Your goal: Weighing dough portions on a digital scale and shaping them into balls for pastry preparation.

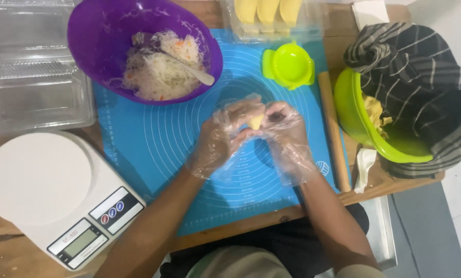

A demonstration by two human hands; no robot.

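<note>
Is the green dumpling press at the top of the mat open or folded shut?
Cannot tell for sure. The green dumpling press lies on the blue mat showing one round dish face with side tabs, apparently empty.

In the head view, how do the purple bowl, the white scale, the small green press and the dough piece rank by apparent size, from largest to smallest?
1. White scale, though it lies nearer the camera, so its lead over the bowl is unsure.
2. Purple bowl.
3. Small green press.
4. Dough piece, mostly hidden between the gloved hands.

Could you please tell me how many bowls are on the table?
2: a purple bowl at top left holding filling, and a green bowl at right, half covered by a striped cloth.
</note>
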